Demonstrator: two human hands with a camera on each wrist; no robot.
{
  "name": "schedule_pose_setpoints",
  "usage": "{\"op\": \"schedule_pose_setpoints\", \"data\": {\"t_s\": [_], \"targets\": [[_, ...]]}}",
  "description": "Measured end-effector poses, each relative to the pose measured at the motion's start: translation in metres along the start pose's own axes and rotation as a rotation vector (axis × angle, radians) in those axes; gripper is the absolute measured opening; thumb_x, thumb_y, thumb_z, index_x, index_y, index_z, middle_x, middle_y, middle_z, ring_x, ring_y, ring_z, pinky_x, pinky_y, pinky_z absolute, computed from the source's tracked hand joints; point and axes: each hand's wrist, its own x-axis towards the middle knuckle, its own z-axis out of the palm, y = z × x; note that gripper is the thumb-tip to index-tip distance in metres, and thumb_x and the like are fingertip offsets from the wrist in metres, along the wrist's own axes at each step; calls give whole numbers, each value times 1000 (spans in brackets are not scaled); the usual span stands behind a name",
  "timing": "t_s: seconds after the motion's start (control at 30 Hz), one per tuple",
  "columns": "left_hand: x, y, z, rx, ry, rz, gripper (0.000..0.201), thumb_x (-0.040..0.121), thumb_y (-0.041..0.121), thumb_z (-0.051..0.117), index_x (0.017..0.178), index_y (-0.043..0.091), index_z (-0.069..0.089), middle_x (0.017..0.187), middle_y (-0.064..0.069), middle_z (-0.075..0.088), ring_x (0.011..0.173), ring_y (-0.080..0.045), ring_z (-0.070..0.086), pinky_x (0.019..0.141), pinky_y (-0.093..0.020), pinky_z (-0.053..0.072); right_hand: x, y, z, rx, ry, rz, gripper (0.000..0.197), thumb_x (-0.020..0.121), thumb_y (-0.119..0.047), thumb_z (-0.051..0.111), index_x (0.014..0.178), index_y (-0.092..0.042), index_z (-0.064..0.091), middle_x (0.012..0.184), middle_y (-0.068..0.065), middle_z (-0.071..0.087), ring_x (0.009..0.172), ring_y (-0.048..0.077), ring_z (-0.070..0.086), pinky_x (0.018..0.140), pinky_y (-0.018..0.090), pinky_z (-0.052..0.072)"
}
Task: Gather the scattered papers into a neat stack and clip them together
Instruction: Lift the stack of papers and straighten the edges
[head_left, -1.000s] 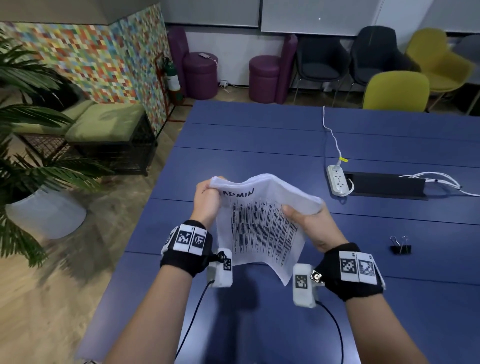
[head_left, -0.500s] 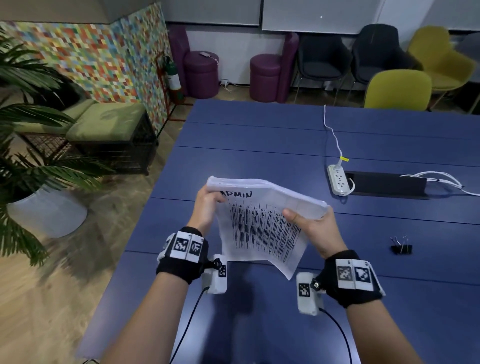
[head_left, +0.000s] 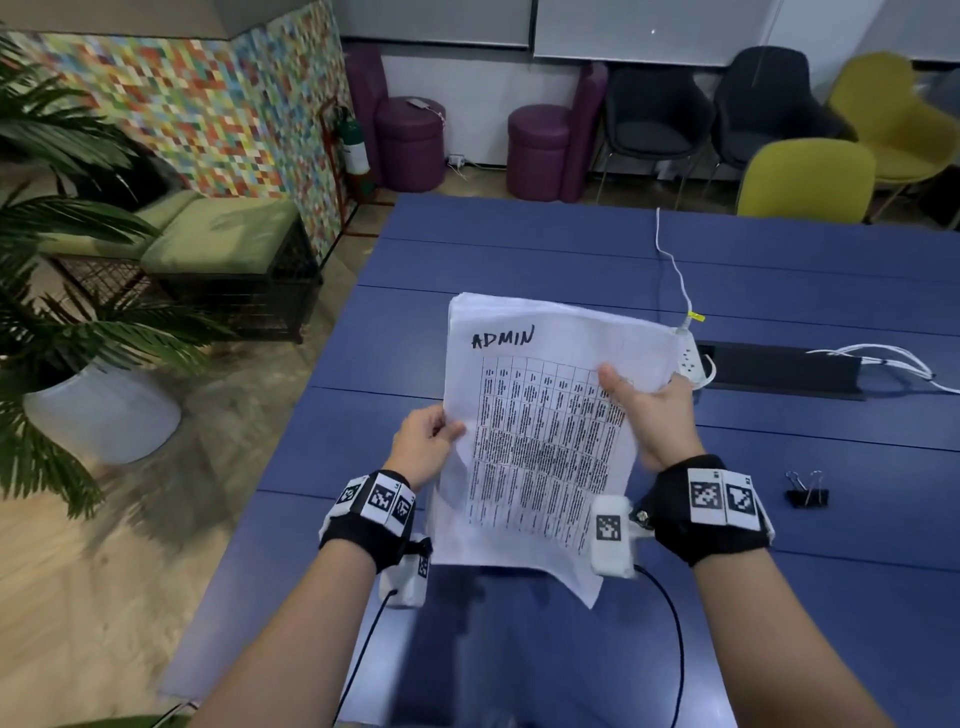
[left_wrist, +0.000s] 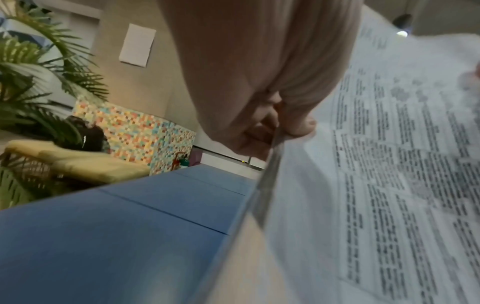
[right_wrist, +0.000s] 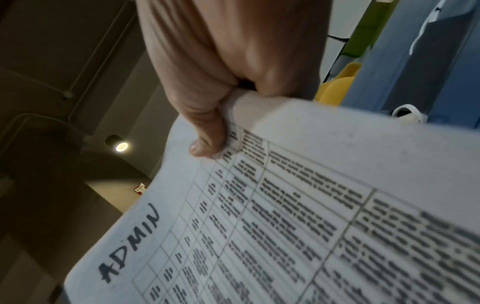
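A stack of white papers (head_left: 540, 431), its top sheet a printed table headed "ADMIN", is held upright above the blue table (head_left: 519, 249). My left hand (head_left: 423, 447) pinches the stack's left edge, thumb on the front. My right hand (head_left: 649, 410) grips the right edge, thumb across the printed table. The left wrist view shows the left hand (left_wrist: 272, 127) pinching the edge of the papers (left_wrist: 376, 185). In the right wrist view the thumb of my right hand (right_wrist: 207, 142) presses the papers (right_wrist: 285, 216). A black binder clip (head_left: 807, 493) lies on the table to the right of my right wrist.
A white power strip (head_left: 693, 358) with its cord and a black cable hatch (head_left: 779, 371) lie just beyond the papers on the right. Yellow and black chairs (head_left: 810, 182) stand at the far edge. The table's left edge drops to the floor by a potted plant (head_left: 78, 338).
The stack was bent and low; it now stands taller and flatter, facing me. My left hand has slid from the top corner down the left edge, and my right hand has shifted up.
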Motion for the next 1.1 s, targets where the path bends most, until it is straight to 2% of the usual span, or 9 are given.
{"op": "schedule_pose_setpoints", "data": {"t_s": [0.1, 0.17, 0.33, 0.5, 0.63, 0.73, 0.9, 1.0, 1.1], "targets": [[-4, 5, 0, -64, 14, -58, 15, 88, 16, 59, 80, 5, 63, 77, -8, 64, 75, -20, 56, 84, -37, 48, 3, 6, -5, -25, -59, 36, 18, 79, -15, 74, 93, -19, 64, 96, -2, 70, 84, 5, 69, 78, 22, 55], [-9, 13, -1, -146, 21, -64, 13, 92, 6, 55, 92, -3, 64, 84, -8, 62, 78, -16, 54, 79, -31, 48, 1, 19, -12, -135, -144, 141, 54, 64, -38, 84, 107, -13, 63, 104, 2, 71, 94, 13, 69, 89, 33, 53], [-21, 31, -1, -453, 65, -18, 15, 94, 7, 53, 100, 15, 65, 87, 8, 70, 76, 0, 66, 69, -11, 50, -17, 54, -23, -277, -149, 236, 91, 52, -68, 77, 119, -9, 57, 112, 1, 69, 103, 16, 66, 98, 44, 48], [-31, 13, 5, -298, -25, 29, 20, 99, 15, 45, 99, 14, 65, 96, 2, 69, 85, -8, 62, 82, -20, 48, -11, 37, -20, -176, -66, 103, 16, 84, -25, 67, 98, -17, 66, 100, -4, 70, 100, 15, 66, 99, 39, 47], [-42, -14, 21, -296, 41, -33, 26, 97, 7, 44, 78, 2, 61, 61, 7, 57, 54, -6, 46, 50, -21, 40, -4, 26, -22, -154, -21, 21, 27, 87, -21, 65, 111, -10, 62, 103, -6, 68, 103, 11, 63, 94, 32, 46], [-36, -34, 26, -126, 76, -69, 33, 95, 8, 47, 62, 9, 55, 47, 10, 46, 47, -9, 37, 52, -23, 34, -5, 27, -18, -170, -9, 30, 22, 88, -16, 63, 109, -10, 62, 98, -8, 67, 96, 6, 63, 89, 27, 46], [-22, -14, 12, -15, -144, -78, 10, 82, 4, 60, 83, -1, 68, 80, -16, 70, 71, -15, 57, 72, -31, 51, -9, 38, -13, -217, 27, 68, 32, 87, -19, 65, 112, 0, 61, 102, 5, 66, 98, 20, 62, 96, 36, 46], [-13, 40, -6, -311, -43, -5, 36, 70, -14, 50, 100, 1, 64, 91, -12, 67, 74, -14, 59, 70, -29, 48, -10, 36, -13, -229, -12, 55, 17, 87, -18, 65, 100, -7, 63, 96, 0, 67, 86, 10, 63, 91, 31, 45], [-9, 80, -14, -509, 80, 46, 31, 73, -13, 50, 95, 7, 61, 92, -2, 67, 82, -12, 62, 73, -21, 51, -12, 31, -11, -191, -56, 14, 23, 84, -18, 68, 103, -6, 66, 96, 0, 71, 83, 6, 67, 80, 25, 51]]}}
